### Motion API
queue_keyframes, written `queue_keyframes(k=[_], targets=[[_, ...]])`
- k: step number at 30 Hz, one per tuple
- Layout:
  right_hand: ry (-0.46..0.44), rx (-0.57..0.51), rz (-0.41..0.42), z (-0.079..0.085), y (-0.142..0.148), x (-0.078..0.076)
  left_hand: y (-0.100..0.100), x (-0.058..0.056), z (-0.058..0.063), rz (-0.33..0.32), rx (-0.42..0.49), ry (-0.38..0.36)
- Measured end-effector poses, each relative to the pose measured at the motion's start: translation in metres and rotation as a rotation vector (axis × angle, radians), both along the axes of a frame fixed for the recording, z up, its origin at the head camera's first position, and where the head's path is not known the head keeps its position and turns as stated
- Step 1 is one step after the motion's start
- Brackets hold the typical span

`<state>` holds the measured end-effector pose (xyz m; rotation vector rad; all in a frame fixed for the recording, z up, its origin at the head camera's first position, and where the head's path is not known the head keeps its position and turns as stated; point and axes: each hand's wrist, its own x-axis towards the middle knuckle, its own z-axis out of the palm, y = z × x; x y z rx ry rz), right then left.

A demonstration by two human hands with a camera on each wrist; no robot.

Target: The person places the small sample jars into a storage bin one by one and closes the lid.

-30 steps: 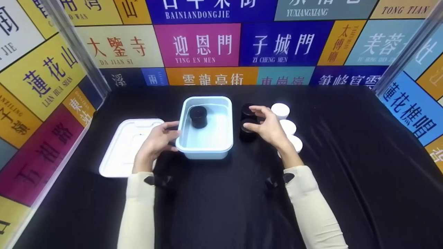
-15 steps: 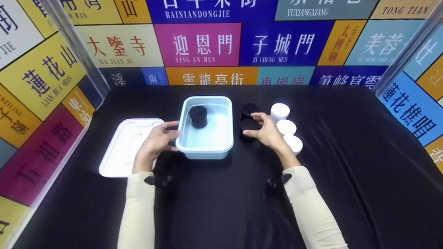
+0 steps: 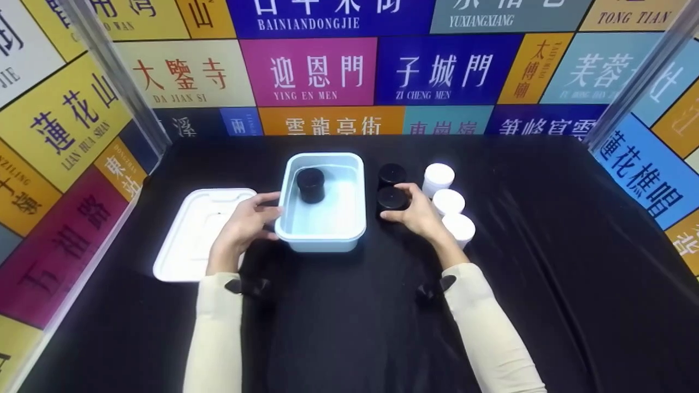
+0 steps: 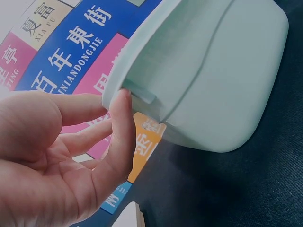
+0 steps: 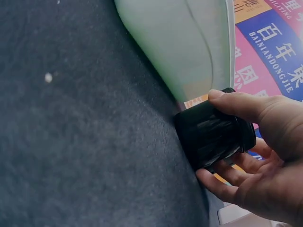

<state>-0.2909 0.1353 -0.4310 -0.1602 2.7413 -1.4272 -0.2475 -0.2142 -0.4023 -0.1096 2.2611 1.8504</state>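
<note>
At the left side of a light blue plastic container [image 3: 322,240], my left hand [image 3: 244,224] pinches the rim between thumb and index finger, with the other fingers below it. One black jar [image 3: 311,185] stands upright inside the container, toward its back left. My right hand [image 3: 420,214] grips a second black jar [image 5: 213,130], thumb on one side and fingers on the other. That jar appears to stand on the black cloth, right of the container. Directly behind it is a third black jar [image 3: 392,173]. Its lower part is hidden.
A white lid [image 3: 185,240] lies flat left of the container, partly behind my left hand. Several white jars, including a front one [image 3: 460,228], stand in a row right of my right hand. Printed panels [image 3: 311,71] wall the back and sides of the black-covered table [image 3: 338,327].
My right hand has come down and toward me from above the two black jars, and its fingers now close around the nearer one. The left hand stays at the container.
</note>
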Motion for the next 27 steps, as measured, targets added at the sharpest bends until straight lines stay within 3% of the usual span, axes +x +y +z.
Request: queue_keyframes(k=[8, 27], targets=[[0.003, -0.117, 0.009, 0.011, -0.003, 0.002, -0.002, -0.001, -0.001, -0.009, 0.013, -0.004], [0.094, -0.154, -0.015, 0.053, -0.008, 0.02, -0.004, 0.0, -0.001, -0.018, 0.039, 0.001]])
